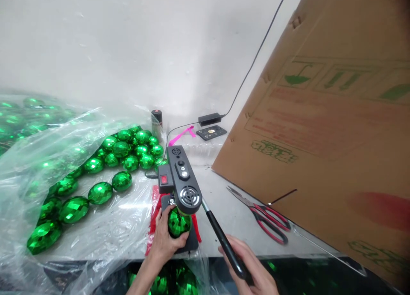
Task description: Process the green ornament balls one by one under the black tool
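Left grip (pixel 165 239) clasping green ball (pixel 178 224) beneath press (pixel 183 179); press standing on desk (pixel 221 216), long axis running away, slightly leftward. Right grip (pixel 253 265) holding lever (pixel 222 237), its end pointing back, rightward.

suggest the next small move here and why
Perhaps lower the long black-handled metal lever slightly: the right hand has its grip on it, while the left hand holds the shiny green faceted ball at the rounded end of the dark grey machine.
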The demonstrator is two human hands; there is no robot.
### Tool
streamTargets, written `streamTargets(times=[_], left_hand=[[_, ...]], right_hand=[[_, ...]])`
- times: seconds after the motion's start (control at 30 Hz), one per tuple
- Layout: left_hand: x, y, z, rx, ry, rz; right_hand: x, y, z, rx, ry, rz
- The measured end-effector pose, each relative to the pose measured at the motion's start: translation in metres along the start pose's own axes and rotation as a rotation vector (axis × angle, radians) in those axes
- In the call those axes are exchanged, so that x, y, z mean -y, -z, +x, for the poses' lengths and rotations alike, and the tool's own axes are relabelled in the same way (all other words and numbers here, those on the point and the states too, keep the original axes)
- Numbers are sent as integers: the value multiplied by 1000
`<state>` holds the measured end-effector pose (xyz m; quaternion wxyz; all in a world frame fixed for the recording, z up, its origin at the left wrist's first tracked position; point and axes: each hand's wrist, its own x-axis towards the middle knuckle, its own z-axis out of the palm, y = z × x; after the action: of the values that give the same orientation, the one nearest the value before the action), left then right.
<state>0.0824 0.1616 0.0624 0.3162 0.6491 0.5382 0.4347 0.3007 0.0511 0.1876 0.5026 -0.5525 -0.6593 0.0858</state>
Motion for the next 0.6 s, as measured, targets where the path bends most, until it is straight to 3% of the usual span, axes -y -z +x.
streamTargets(times=[0.13, 0.37, 0.6], left_hand=[[4, -2, 1, 5, 9, 1], [1, -4, 1, 7, -41, 45], [6, -12, -3, -37, -117, 62]], right_hand=[[10, -9, 17, -152, 137, 29], [48, -29, 70, -164, 410, 57], [61, -59, 68, -323, 209, 182]])
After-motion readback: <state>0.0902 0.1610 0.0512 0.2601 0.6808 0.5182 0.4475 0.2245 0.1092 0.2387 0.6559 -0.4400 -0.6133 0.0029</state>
